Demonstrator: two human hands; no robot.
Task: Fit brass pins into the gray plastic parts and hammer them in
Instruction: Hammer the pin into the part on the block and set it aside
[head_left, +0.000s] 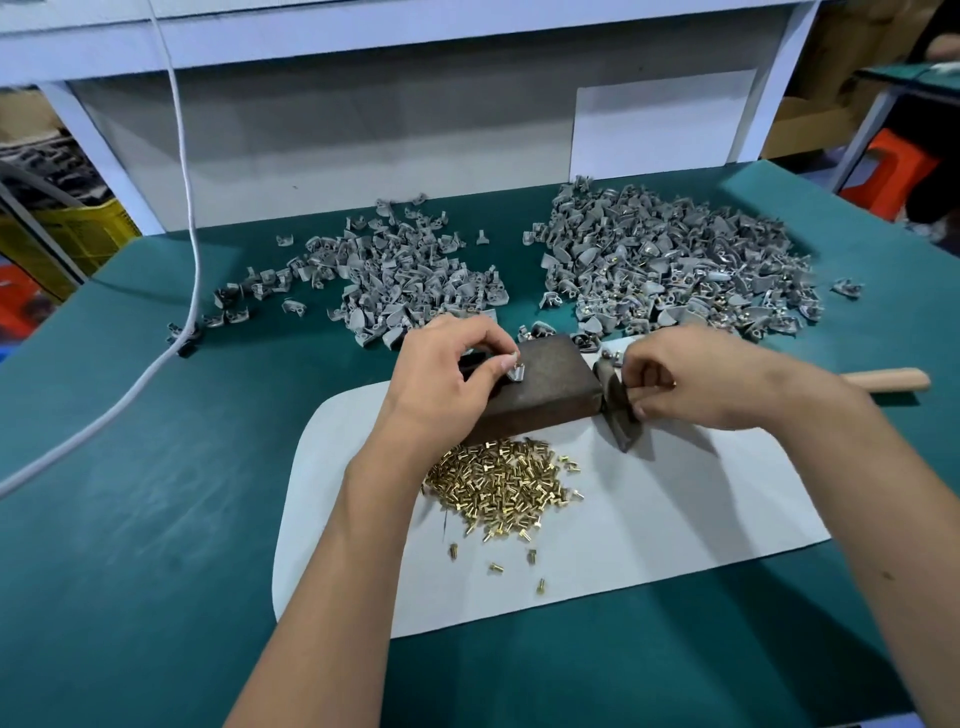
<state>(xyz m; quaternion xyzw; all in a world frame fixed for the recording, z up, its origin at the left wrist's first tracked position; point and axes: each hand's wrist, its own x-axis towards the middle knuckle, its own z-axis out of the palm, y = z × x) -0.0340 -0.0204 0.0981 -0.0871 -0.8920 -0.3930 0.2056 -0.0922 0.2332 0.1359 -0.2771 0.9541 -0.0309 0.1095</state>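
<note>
My left hand pinches a small gray plastic part against the top of a dark metal block. My right hand grips the wooden handle of a hammer, whose dark head hangs just past the block's right end. A heap of brass pins lies on a white sheet in front of the block. A few loose pins lie nearer me.
Two heaps of gray parts lie on the green table: one at the back middle, a bigger one at the back right. A white cable runs down the left side. White shelf frame stands behind.
</note>
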